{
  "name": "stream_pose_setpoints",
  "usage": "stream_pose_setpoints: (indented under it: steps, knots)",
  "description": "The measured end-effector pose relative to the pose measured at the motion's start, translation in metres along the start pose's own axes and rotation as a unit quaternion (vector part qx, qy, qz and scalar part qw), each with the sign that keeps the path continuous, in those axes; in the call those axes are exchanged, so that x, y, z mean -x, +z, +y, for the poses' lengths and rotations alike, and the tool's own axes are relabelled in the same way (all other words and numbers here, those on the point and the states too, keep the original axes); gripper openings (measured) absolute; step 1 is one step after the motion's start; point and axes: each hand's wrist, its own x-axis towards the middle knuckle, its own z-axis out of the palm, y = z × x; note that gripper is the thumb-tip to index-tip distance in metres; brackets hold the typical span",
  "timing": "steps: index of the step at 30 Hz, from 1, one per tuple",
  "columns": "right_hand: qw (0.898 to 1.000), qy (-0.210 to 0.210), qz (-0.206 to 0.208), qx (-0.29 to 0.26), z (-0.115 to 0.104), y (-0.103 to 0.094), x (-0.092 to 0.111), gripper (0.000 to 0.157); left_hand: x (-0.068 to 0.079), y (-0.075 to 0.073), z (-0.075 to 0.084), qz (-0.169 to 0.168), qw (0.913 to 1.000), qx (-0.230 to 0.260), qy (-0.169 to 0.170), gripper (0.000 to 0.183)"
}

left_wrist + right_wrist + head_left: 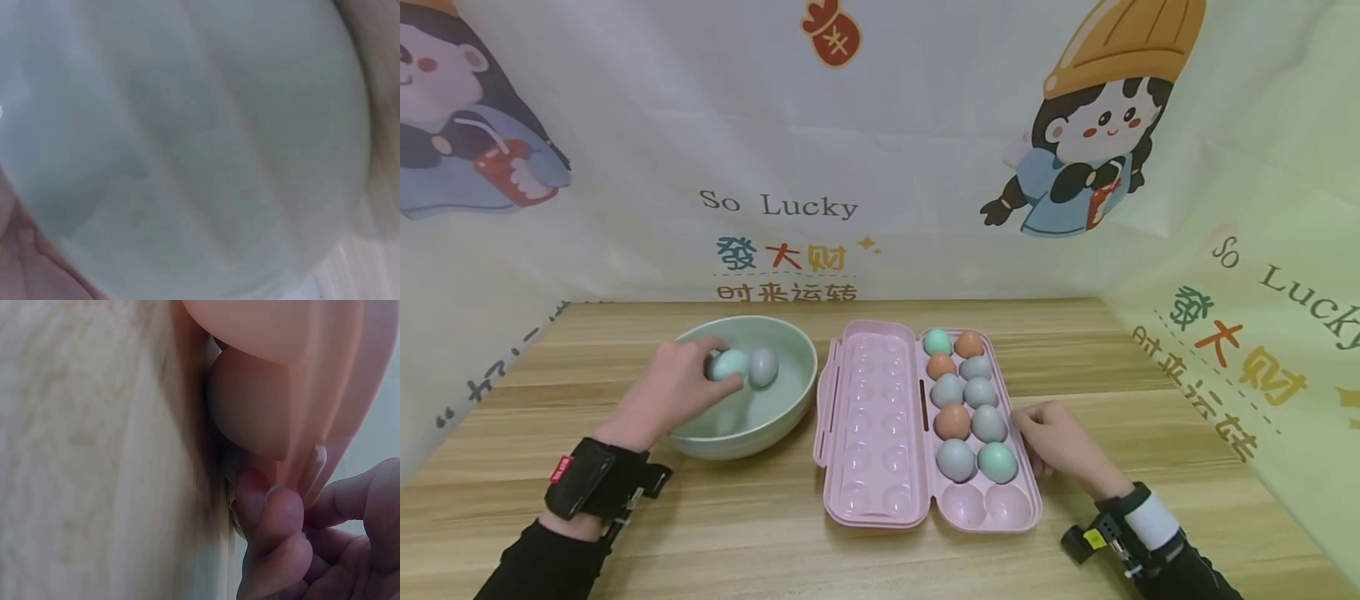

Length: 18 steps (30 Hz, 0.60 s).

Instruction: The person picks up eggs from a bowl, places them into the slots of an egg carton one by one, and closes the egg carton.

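My left hand [673,385] reaches over the rim of a pale green bowl [752,429] and pinches a light green egg [730,364] between thumb and fingers. Beside it in the bowl lies a grey egg [763,367]. The bowl's outer wall [206,156] fills most of the left wrist view, hiding the egg there. At the right edge of a pink egg carton [880,450], my right hand [1063,446] grips the rim. In the right wrist view, thumb and curled fingers [275,550] hold that edge beside the rounded cups [250,406].
The carton lies open, its lid on the left. Several green, brown and grey eggs [957,460] fill its cups, except the two nearest ones [985,510]. A wooden table [737,533] bears everything, with a printed cloth [925,167] behind and at the sides.
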Motion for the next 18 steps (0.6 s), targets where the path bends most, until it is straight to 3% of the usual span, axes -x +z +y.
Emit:
stream_pose_setpoints:
  steps: [12, 18]
  knots:
    - [1.0, 0.0, 0.001, 0.002, 0.0, 0.0, -0.001, 0.04, 0.0, -0.005, 0.016, 0.024, 0.9997, -0.002, 0.007, 0.031]
    - [1.0, 0.001, 0.001, 0.002, 0.001, 0.001, -0.001, 0.039, 0.001, -0.007, 0.024, 0.037, 0.9993, 0.004, 0.008, 0.04]
